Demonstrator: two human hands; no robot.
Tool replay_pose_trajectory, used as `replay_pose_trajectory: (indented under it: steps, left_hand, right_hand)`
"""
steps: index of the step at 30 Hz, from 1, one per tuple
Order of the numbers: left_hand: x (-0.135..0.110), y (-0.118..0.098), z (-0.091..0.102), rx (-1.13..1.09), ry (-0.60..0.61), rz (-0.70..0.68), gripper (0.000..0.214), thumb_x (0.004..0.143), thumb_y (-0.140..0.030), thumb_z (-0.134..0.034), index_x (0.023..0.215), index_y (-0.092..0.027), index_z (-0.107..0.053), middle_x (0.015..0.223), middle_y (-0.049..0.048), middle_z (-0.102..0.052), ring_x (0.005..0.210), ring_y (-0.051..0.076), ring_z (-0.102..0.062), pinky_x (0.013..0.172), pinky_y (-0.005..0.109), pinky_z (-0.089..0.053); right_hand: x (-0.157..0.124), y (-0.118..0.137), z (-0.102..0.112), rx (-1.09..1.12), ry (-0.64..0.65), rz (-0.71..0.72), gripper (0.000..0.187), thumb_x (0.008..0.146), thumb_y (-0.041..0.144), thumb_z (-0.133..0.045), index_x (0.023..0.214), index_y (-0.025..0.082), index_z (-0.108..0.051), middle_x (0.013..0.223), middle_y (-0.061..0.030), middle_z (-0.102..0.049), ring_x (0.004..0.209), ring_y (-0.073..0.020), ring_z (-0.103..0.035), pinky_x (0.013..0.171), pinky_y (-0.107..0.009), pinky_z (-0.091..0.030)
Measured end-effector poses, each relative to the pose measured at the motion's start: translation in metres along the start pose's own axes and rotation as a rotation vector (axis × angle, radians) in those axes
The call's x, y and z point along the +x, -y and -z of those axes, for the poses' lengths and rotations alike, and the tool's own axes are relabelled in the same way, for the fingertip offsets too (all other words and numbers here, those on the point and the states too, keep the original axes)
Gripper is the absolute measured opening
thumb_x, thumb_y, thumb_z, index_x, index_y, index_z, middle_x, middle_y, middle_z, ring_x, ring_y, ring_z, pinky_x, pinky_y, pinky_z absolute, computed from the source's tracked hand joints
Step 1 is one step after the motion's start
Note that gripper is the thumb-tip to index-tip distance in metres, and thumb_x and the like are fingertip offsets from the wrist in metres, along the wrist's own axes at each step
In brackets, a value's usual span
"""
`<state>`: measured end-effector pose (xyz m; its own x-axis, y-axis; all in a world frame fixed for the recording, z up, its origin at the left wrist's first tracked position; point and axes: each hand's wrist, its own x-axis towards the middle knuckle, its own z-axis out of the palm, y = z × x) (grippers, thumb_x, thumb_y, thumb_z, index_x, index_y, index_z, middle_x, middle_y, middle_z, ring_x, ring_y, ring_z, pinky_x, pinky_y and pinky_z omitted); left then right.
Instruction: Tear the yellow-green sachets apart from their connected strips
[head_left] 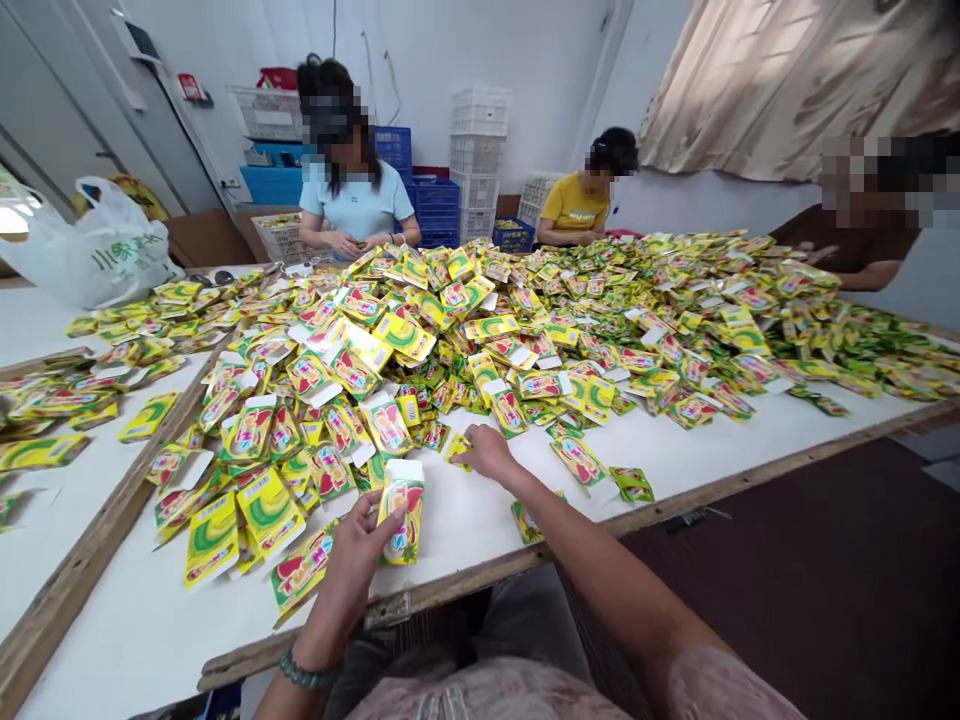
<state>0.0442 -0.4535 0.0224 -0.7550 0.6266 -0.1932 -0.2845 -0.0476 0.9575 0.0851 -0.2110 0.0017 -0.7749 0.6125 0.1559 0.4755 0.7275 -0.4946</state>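
A small printed carton [405,505], yellow and green with red fruit pictures and a white flap at its top, is gripped in my left hand [358,545]. My thumb lies across its face and the fingers curl behind it. My right hand [490,455] reaches to the front of the heap, its fingers closed on a small yellow packet [457,450], partly hidden by the fingertips. Around my left hand lie many flat cartons [270,510] of the same print. Beneath my right forearm a green packet [525,522] is partly covered.
A large heap of cartons and sachets [555,290] spreads over the white table [480,540]. Wooden strips [120,510] edge it. A white plastic bag [112,250] sits at back left. Three people work across the table. Stacked crates [480,150] stand by the wall.
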Motion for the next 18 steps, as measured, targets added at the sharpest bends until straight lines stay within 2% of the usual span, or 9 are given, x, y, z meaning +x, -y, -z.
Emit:
replay_pose_trajectory:
  steps: [2,3,6,8,11,14,16,18]
  left_hand:
    - [-0.004,-0.003,0.004,-0.005,0.002,0.004,0.052,0.061,-0.039,-0.075,0.104,-0.016,-0.055,0.084,0.0052,-0.072,0.073,0.021,-0.068,0.066,0.029,-0.053]
    - [-0.005,-0.005,0.005,-0.009,0.003,0.004,0.052,0.061,-0.039,-0.075,0.103,-0.016,-0.056,0.084,0.0045,-0.072,0.073,0.021,-0.068,0.066,0.029,-0.053]
    - [-0.005,-0.006,0.004,-0.011,0.004,0.015,0.052,0.060,-0.041,-0.075,0.103,-0.017,-0.057,0.081,0.0039,-0.073,0.070,0.021,-0.068,0.064,0.029,-0.052]
    - [-0.004,-0.004,0.002,-0.013,0.013,0.017,0.052,0.059,-0.040,-0.076,0.102,-0.016,-0.058,0.083,0.0046,-0.072,0.070,0.021,-0.068,0.063,0.029,-0.052]
    - [-0.004,-0.002,0.001,-0.017,0.064,0.025,0.053,0.060,-0.036,-0.076,0.106,-0.017,-0.056,0.084,0.0052,-0.072,0.070,0.021,-0.068,0.062,0.029,-0.052]
    - [-0.002,0.002,0.006,-0.021,0.084,0.027,0.055,0.062,-0.034,-0.075,0.110,-0.018,-0.055,0.081,0.0044,-0.072,0.069,0.021,-0.067,0.062,0.029,-0.051]
    - [0.001,0.006,0.012,-0.007,0.072,0.008,0.054,0.064,-0.037,-0.073,0.112,-0.017,-0.057,0.084,0.0048,-0.072,0.072,0.021,-0.067,0.063,0.029,-0.051]
    - [0.005,0.010,0.017,0.034,0.049,-0.014,0.053,0.065,-0.038,-0.072,0.112,-0.017,-0.059,0.088,0.0055,-0.072,0.077,0.022,-0.067,0.065,0.029,-0.051]
  right_hand:
    - [0.004,-0.002,0.005,0.020,0.045,0.022,0.027,0.057,0.039,-0.075,0.061,0.017,-0.059,0.062,-0.0022,-0.057,0.064,-0.0164,-0.052,0.056,-0.025,-0.036]
    - [0.006,-0.001,0.009,0.067,0.048,0.048,0.029,0.060,0.042,-0.072,0.059,0.018,-0.057,0.058,-0.0002,-0.054,0.060,-0.0145,-0.050,0.053,-0.024,-0.035]
    - [0.021,0.013,0.017,0.187,0.055,0.141,0.028,0.071,0.045,-0.061,0.067,0.018,-0.058,0.062,0.0015,-0.055,0.058,-0.0125,-0.050,0.051,-0.022,-0.033]
    - [0.035,0.028,0.017,0.129,0.081,0.170,0.024,0.067,0.040,-0.065,0.067,0.018,-0.058,0.067,-0.0002,-0.058,0.062,-0.0139,-0.052,0.053,-0.023,-0.034]
    - [0.048,0.042,0.009,0.061,0.116,0.171,0.022,0.055,0.028,-0.075,0.059,0.018,-0.055,0.066,-0.0027,-0.060,0.068,-0.0176,-0.055,0.057,-0.024,-0.035]
    - [0.042,0.037,0.003,0.057,0.117,0.172,0.021,0.054,0.024,-0.075,0.059,0.019,-0.055,0.065,-0.0031,-0.059,0.071,-0.0193,-0.056,0.060,-0.025,-0.036]
    - [0.029,0.026,0.004,0.049,0.115,0.184,0.020,0.058,0.028,-0.073,0.061,0.019,-0.054,0.065,-0.0022,-0.058,0.070,-0.0186,-0.055,0.060,-0.025,-0.036]
    - [0.010,0.014,0.008,0.146,0.107,0.192,0.022,0.063,0.034,-0.068,0.064,0.018,-0.053,0.065,-0.0003,-0.056,0.066,-0.0161,-0.053,0.058,-0.024,-0.036]
